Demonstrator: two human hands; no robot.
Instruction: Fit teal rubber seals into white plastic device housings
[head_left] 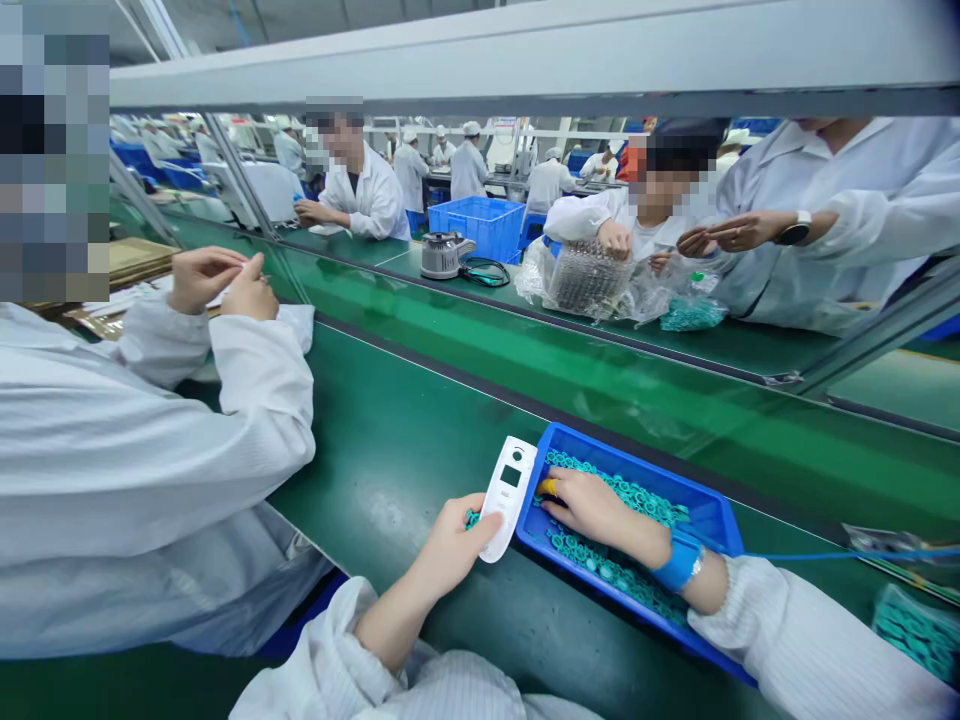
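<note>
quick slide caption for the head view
A person's left hand holds a white plastic cover beside a blue tray while the right hand rests among its teal rings.

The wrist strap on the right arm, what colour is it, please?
The wrist strap is blue, shown best in the head view.

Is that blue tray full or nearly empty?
Partly full. Small teal rings cover most of the blue tray's floor around the right hand; bare blue shows at its far right end.
</note>
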